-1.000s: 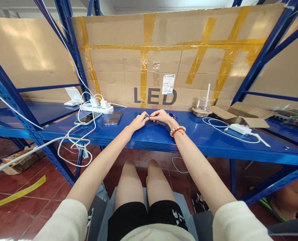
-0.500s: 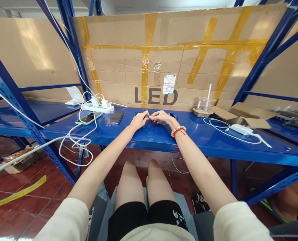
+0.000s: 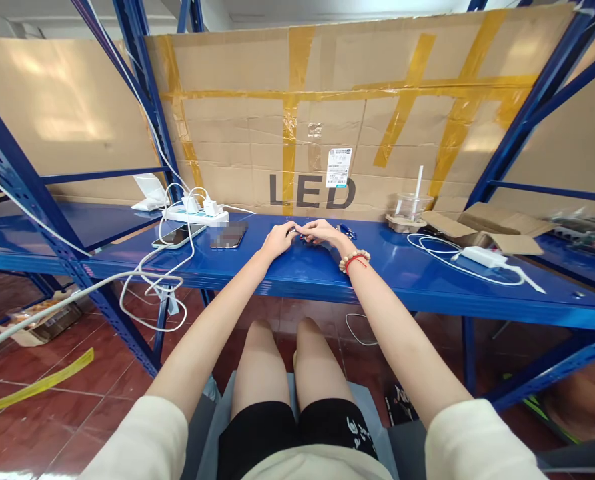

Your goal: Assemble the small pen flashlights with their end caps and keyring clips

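Observation:
Both of my hands meet over the middle of the blue shelf (image 3: 387, 267), fingertips almost touching. My left hand (image 3: 279, 239) is closed, its thumb and fingers pinched on a small dark piece too tiny to name. From the other side my right hand (image 3: 320, 231) reaches in with its fingers pressed together at the same spot; what they hold is hidden. A beaded bracelet and a red string circle the right wrist. Just beyond that wrist lie some small dark blue pieces (image 3: 346, 231), partly covered by the hand.
Left of my hands are a dark phone (image 3: 230, 235), another phone (image 3: 179, 236) and a white power strip (image 3: 197, 215) with tangled cables. To the right stand a plastic cup with a straw (image 3: 411, 205), a white adapter (image 3: 483, 257) and an open cardboard box (image 3: 492, 227). A large carton (image 3: 247, 147) backs the shelf.
My hands stay at nearly the same spot, with the fingers slightly shifted and the tips closer together. A bit more of the small blue pieces shows beside my right wrist.

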`<state>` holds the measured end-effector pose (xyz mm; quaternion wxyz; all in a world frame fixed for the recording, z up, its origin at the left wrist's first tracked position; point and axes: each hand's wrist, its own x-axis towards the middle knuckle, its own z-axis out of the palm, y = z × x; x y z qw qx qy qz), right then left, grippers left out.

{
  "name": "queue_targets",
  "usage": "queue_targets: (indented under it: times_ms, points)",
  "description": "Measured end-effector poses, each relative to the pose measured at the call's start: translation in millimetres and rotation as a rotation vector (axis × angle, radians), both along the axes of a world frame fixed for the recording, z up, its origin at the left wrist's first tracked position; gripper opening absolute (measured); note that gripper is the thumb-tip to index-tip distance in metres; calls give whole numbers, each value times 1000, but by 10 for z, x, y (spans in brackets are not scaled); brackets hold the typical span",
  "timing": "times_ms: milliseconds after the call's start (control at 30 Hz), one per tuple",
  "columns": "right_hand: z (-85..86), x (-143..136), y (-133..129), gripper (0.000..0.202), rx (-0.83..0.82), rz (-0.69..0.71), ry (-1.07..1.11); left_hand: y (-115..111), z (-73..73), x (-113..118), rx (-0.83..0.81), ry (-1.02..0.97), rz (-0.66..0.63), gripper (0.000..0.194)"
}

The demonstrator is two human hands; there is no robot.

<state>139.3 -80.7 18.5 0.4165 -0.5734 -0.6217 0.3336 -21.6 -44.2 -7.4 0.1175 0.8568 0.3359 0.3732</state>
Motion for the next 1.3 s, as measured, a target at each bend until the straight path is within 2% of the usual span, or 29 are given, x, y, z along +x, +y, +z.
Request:
queue_targets:
  times_ms: [133, 233, 400, 533, 700, 1033, 1300]
  points:
    - [-36, 47, 44, 45, 206, 91, 42, 27, -5, 2, -18, -13, 26, 23]
    - [-56, 71, 78, 44, 255, 126, 35, 7, -6, -2, -31, -6, 1, 25]
    - [-59, 77, 89, 40, 239, 103, 34, -42, 4, -2, -31, 72, 69, 27]
    - [-65, 83, 93, 39, 196, 87, 73, 24, -38, 19, -20, 20, -22, 21]
    - [-105, 106, 117, 31, 167, 72, 80, 111, -87, 42, 28, -3, -67, 18]
    - [-41, 49, 25, 34, 183, 79, 69, -6, -13, -7, 47, -83, -123, 12]
    - [-59, 56, 17, 38, 204, 125, 70, -27, 0, -19, 89, -80, -129, 10]
